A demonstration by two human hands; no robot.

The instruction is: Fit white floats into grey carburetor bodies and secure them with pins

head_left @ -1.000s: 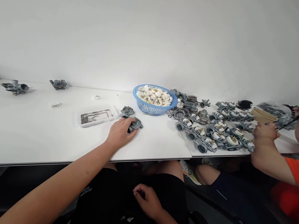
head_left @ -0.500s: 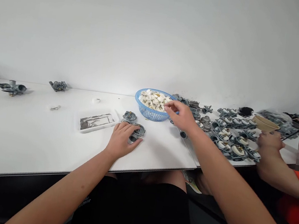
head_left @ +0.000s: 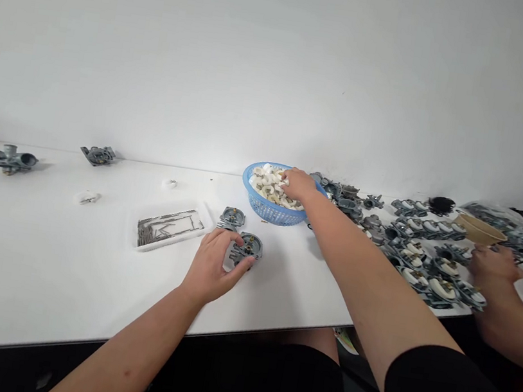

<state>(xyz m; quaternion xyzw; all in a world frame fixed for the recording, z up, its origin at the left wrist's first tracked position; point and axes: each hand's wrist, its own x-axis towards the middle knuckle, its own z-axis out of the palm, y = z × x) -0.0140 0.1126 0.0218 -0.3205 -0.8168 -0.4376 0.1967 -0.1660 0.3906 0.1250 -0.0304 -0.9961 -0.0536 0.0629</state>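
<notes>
My left hand (head_left: 218, 261) is curled around a grey metal carburetor body (head_left: 250, 246) on the table, thumb on its near side and fingers on its far side. Just beyond stands a second carburetor body (head_left: 232, 216), its open side up like the first. My right hand (head_left: 298, 185) reaches over the rim of a blue plastic basket (head_left: 271, 212) heaped with white plastic floats (head_left: 268, 181). Its fingers are bent together on a float at the top of the heap, and the fingertips are partly hidden.
Left of my left hand lies a white tray (head_left: 169, 245) of thin metal pins. Loose white floats (head_left: 88, 198) and more carburetors (head_left: 10, 159) sit farther left. Rows of carburetors with floats (head_left: 427, 265) fill the right side, beside a co-worker's hand (head_left: 495, 264) and a tan bowl (head_left: 480, 230).
My right hand has moved from the basket's near right side farther in among the floats. My left hand stays at the carburetor body. The whole view has shifted slightly.
</notes>
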